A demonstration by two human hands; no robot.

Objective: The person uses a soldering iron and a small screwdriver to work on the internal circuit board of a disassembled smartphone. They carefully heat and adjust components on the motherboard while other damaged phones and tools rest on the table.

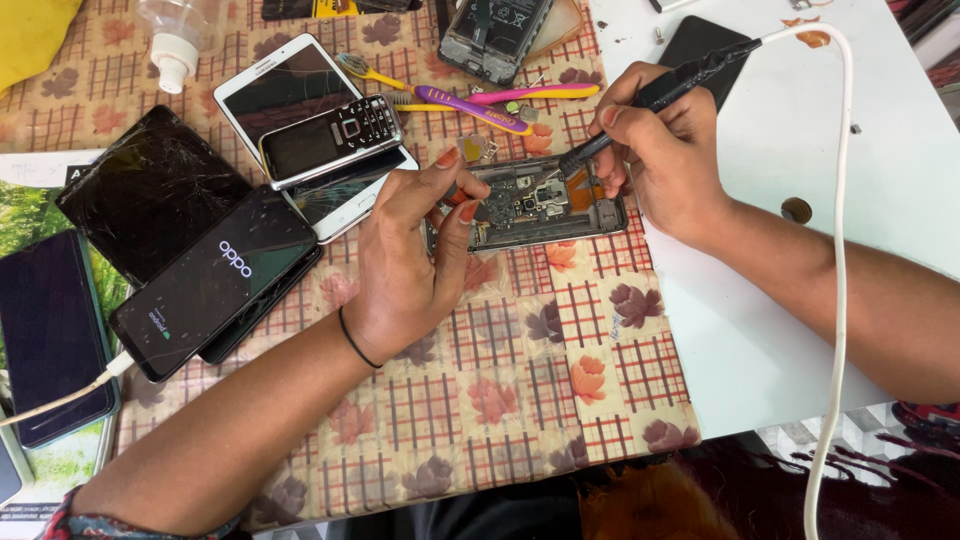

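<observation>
The opened phone, its back off and its circuit board bare, lay on the patterned cloth of the worktop, just beside the edge of a white board. The left hand steadied its near end, fingers pinched narrow on something small and orange-tipped at the board; what exactly it was could not be told. The right hand gripped a black soldering iron like a pen, its tip touching the phone's upper right part, with a white cord trailing off over the white board and across the forearm.

Just above the phone lay toothbrushes and another opened handset. To the left sat a small keypad phone stacked on a white smartphone, a cracked dark screen, and a lit black smartphone on a cable.

The risk, as it looked: the left fingertips sat very close to the iron's tip, so a slip might burn them or smear solder across nearby parts. The cord, if snagged by the forearm, could jerk the tip off its mark.
</observation>
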